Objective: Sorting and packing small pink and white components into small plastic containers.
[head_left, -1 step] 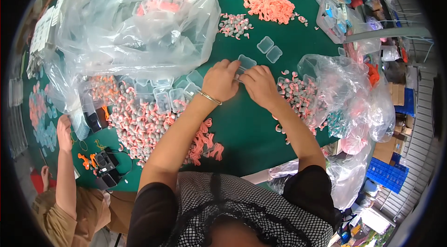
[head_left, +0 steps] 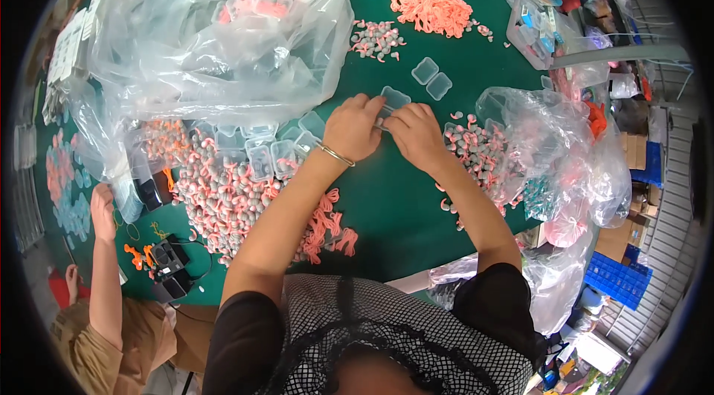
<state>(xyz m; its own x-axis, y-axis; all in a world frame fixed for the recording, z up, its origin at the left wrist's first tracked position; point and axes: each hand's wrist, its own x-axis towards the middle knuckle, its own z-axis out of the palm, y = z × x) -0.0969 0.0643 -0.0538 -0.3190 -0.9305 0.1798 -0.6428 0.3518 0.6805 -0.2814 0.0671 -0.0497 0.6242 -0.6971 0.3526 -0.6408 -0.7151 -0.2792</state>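
A small clear plastic box (head_left: pixel 396 97), its lid hinged up, is held low over the green table in front of me. My left hand (head_left: pixel 354 127) grips its left side with bent fingers, a metal bangle on the wrist. My right hand (head_left: pixel 418 135) pinches the near right edge. What lies inside the box is hidden by my fingers. Just beyond is another open clear box (head_left: pixel 425 71) with its lid folded flat. A heap of small grey-and-coral curved pieces (head_left: pixel 476 146) lies right of my right hand; a larger heap (head_left: pixel 216 201) spreads left of my left forearm.
A big clear plastic bag (head_left: pixel 216 60) fills the far left. Coral cord bundles (head_left: pixel 431 8) are piled at the back, more cords (head_left: pixel 325 227) beside my left forearm. Several clear boxes (head_left: pixel 260 161) stand at left. Another person's hand (head_left: pixel 103 209) is at far left; plastic bags (head_left: pixel 550 135) bulge at right.
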